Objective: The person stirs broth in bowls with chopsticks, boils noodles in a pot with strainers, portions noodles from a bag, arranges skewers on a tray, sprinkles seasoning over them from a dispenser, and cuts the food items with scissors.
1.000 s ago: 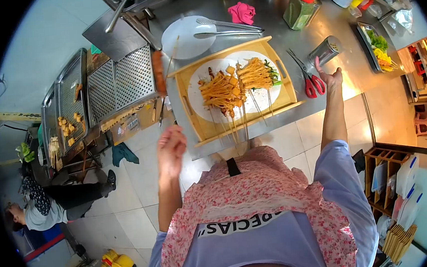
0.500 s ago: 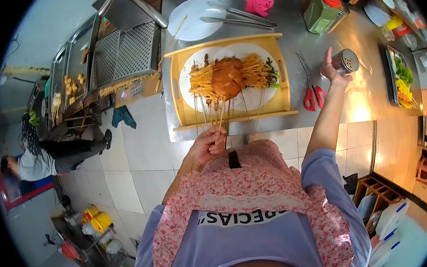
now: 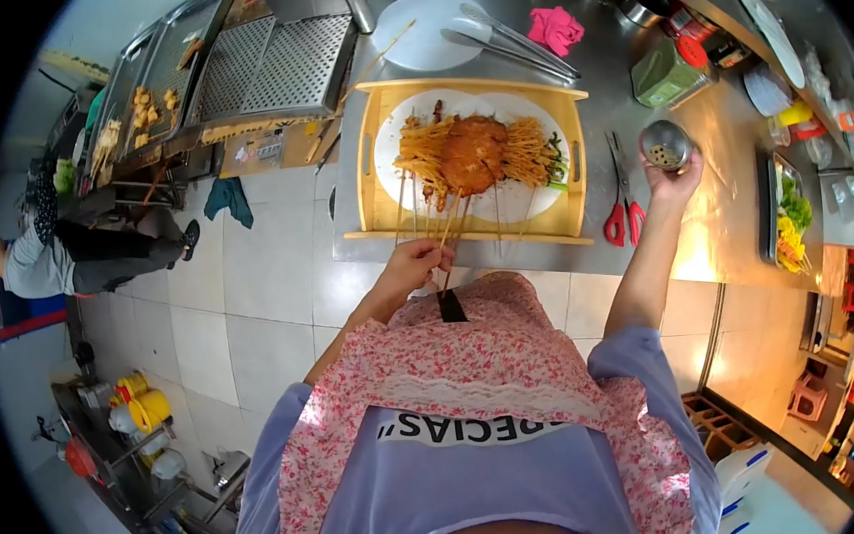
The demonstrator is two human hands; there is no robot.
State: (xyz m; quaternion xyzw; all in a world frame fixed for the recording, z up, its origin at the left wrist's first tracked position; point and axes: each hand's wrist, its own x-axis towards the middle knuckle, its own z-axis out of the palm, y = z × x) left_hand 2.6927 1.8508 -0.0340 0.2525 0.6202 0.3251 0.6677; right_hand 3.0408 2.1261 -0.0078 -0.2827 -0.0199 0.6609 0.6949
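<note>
My left hand [image 3: 415,270] is closed around the lower ends of wooden skewers [image 3: 457,216], just in front of a wooden tray [image 3: 375,216]. The skewers run up to a flat, browned, breaded-looking piece of food [image 3: 473,153] on white paper or plates, with bundles of golden strands [image 3: 532,152] beside it and bits of green at its right end. My right hand [image 3: 679,183] grips a metal-topped shaker [image 3: 666,145] over the counter; its perforated lid is tilted towards me. Red-handled scissors [image 3: 624,221] lie between the tray and my right hand.
Behind the tray are a white round board [image 3: 419,37], metal tongs [image 3: 520,49] and a pink cloth [image 3: 556,30]. A green jar with a red lid [image 3: 671,72] stands back right. Vegetables fill a black tray [image 3: 792,213] at far right. Another person [image 3: 95,255] is at far left.
My right hand has closed around the shaker, and its lid has turned towards me. The left hand still holds the skewers. The whole view has shifted slightly.
</note>
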